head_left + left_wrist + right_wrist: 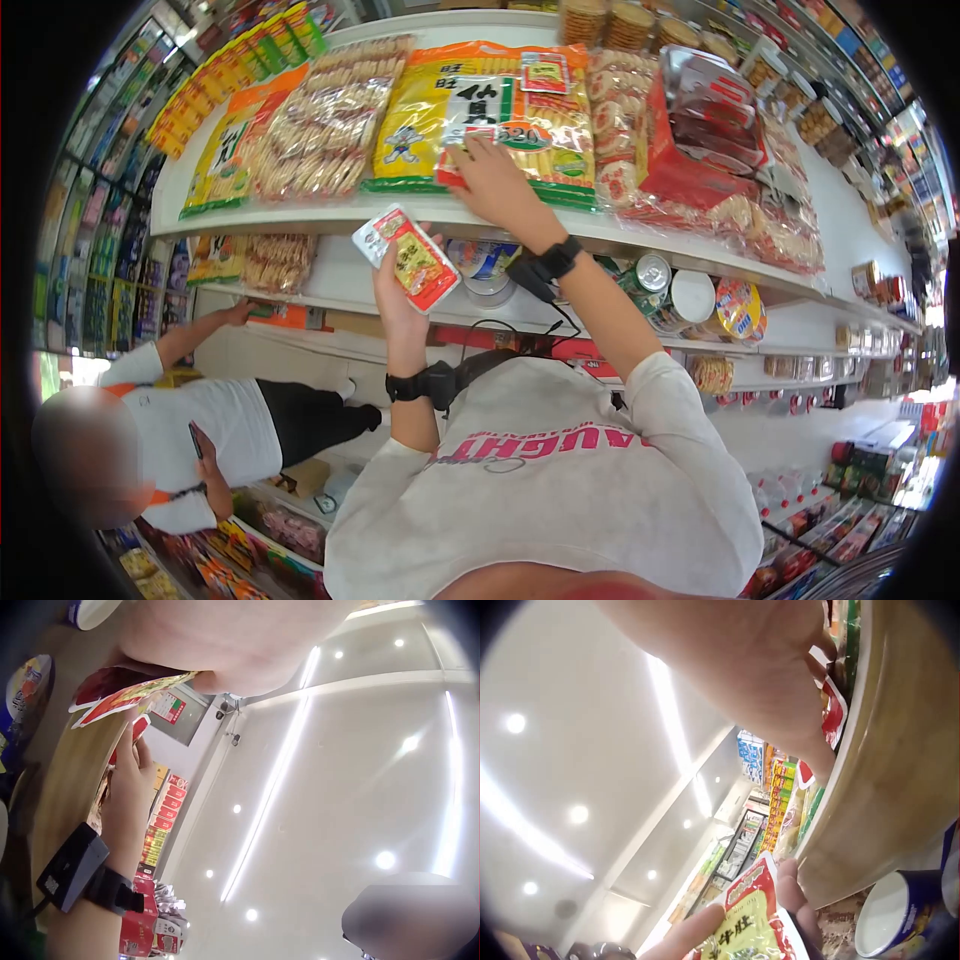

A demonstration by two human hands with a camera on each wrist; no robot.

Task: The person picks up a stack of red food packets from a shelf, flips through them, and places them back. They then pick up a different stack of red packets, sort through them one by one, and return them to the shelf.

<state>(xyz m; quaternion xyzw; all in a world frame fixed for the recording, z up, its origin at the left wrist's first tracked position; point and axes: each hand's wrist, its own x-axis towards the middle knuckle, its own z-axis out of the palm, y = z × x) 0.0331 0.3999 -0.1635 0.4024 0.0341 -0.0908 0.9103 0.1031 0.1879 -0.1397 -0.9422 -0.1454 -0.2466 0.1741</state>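
My left hand (398, 300) holds a red-and-white snack packet (425, 266) with a yellow-green panel, in front of the shelf edge. In the left wrist view, a second dark red packet edge (101, 684) shows beside it in the same grip. My right hand (495, 185) reaches over the top shelf, its fingers and thumb on a small red packet (450, 176) that lies against a large yellow bag of snacks (410, 110). The hand hides part of that packet; its red corner shows in the right wrist view (832, 712). Another red packet (545, 73) lies on the bag's upper right.
Bags of round crackers (330, 120) and a red box (700, 130) flank the yellow bag on the white shelf (470, 215). Below stand tins (654, 272) and a noodle cup (740, 308). At left another person (215, 425) holds a phone.
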